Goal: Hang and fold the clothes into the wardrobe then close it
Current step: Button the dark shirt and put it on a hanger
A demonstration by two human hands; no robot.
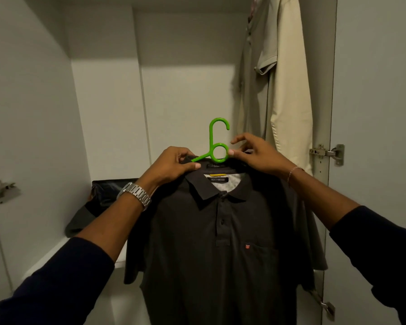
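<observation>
Head view — left hand (174, 164) pinching 1 dark polo shirt (220, 242) collar, right hand (256, 153) pinching 1 green hanger (217, 141), 2 beige garments (279, 78) hanging.

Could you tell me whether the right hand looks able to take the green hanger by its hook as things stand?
Probably yes. The right hand already pinches the loop of the green hanger, and the hook just above stands bare in open air, with the beige garments hanging farther back and right.
</observation>
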